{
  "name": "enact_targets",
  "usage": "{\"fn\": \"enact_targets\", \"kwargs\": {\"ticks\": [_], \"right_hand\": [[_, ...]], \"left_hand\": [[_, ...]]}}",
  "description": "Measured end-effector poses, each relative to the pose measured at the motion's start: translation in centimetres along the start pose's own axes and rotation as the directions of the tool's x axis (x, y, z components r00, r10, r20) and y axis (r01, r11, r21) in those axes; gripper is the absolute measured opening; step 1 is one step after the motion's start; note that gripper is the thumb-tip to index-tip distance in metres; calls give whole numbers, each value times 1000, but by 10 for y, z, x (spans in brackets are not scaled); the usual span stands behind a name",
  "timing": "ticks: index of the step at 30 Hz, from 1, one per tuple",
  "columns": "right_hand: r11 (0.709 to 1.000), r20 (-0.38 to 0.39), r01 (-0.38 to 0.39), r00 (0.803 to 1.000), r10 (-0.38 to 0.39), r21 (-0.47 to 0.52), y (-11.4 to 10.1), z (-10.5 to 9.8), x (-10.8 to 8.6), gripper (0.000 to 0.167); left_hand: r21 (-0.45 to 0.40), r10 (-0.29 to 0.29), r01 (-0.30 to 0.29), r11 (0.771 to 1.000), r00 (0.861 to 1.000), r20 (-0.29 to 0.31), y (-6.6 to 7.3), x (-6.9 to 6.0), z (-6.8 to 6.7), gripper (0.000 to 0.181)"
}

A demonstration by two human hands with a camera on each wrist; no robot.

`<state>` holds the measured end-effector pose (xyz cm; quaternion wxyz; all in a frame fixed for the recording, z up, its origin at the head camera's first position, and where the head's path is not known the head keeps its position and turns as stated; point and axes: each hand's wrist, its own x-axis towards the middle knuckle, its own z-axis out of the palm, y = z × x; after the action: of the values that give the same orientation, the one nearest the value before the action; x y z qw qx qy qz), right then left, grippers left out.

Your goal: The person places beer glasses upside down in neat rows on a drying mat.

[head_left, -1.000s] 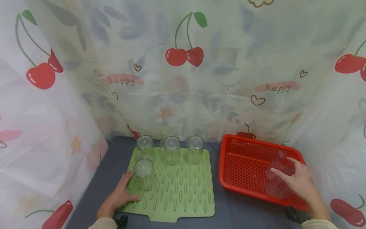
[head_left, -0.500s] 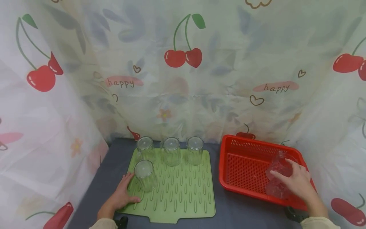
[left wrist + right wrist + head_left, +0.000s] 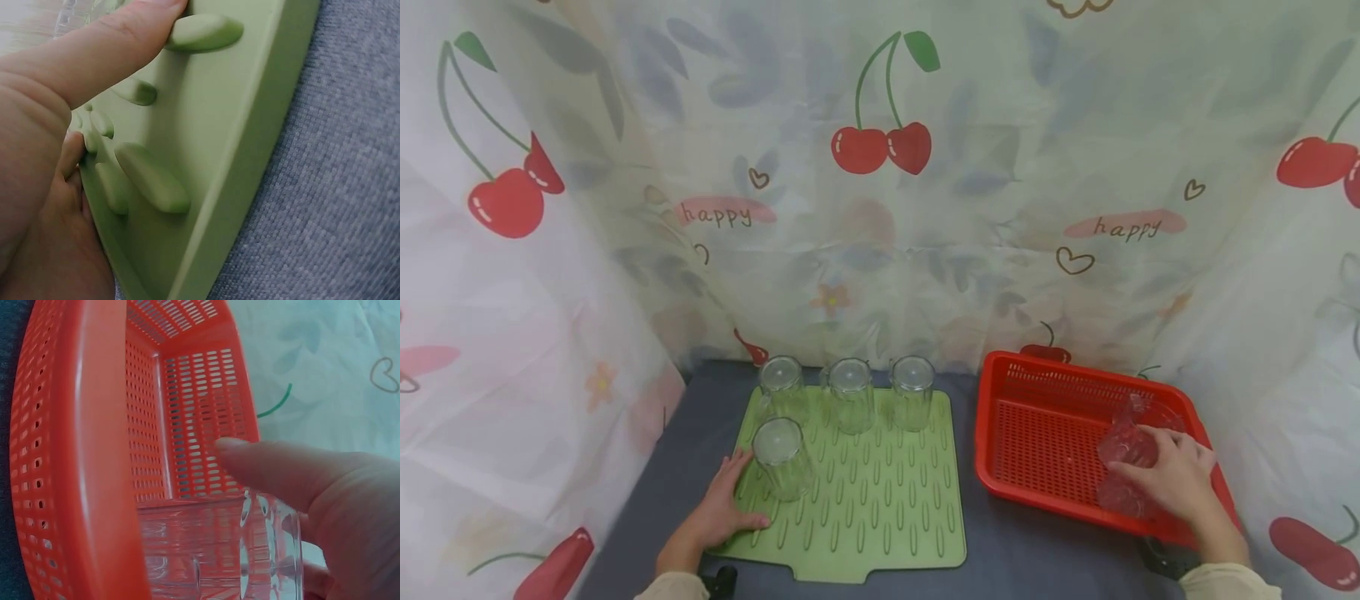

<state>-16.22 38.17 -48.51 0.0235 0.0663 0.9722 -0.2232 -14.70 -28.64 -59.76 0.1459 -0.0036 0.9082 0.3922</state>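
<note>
My left hand (image 3: 718, 512) rests spread at the left edge of a green ribbed mat (image 3: 917, 500). In the left wrist view, the thumb (image 3: 119, 44) lies on the mat's surface (image 3: 206, 112), with other fingers along its edge. Four upside-down clear glass mugs stand on the mat, the nearest mug (image 3: 784, 462) beside this hand. My right hand (image 3: 1176, 475) reaches into a red basket (image 3: 1000, 487), its thumb and fingers about a clear glass (image 3: 1127, 442); a second glass (image 3: 1122, 496) lies nearer me. In the right wrist view, the thumb (image 3: 275, 465) extends above a glass (image 3: 219, 550).
Three mugs line the mat's back edge: a left mug (image 3: 782, 387), a middle mug (image 3: 852, 400) and a right mug (image 3: 913, 396). A dark grey cloth (image 3: 1000, 550) lies under mat and basket. Cherry-printed curtains (image 3: 880, 250) hang behind and at both sides.
My right hand has shifted slightly left and lower over the glasses, its fingertips now closer to the thumb. The left hand and the mugs on the mat have stayed in place.
</note>
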Motion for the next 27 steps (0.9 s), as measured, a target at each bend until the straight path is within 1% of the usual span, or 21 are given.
{"fn": "enact_targets", "kwargs": {"ticks": [4,10,15,18,22,27], "right_hand": [[1000,-9,4,1000,-4,-1,1,3,0,101],[999,-7,-33,999,33,13,0,5,0,102],[997,29,-80,996,80,10,-2,3,1,106],[996,39,-88,995,88,3,-2,1,1,107],[994,25,-105,994,105,13,-1,2,0,111],[991,-5,-122,992,122,59,1,0,-4,117]], "left_hand": [[4,-1,1,1000,1000,-9,1,-1,0,130],[-10,-4,4,1000,1000,-7,2,-1,0,129],[-21,-7,7,1000,1000,0,0,-1,1,128],[-22,-9,9,1000,1000,4,-1,0,1,128],[-20,-7,8,1000,1000,9,-2,1,2,129],[-26,0,0,1000,1000,8,-1,0,1,128]]}}
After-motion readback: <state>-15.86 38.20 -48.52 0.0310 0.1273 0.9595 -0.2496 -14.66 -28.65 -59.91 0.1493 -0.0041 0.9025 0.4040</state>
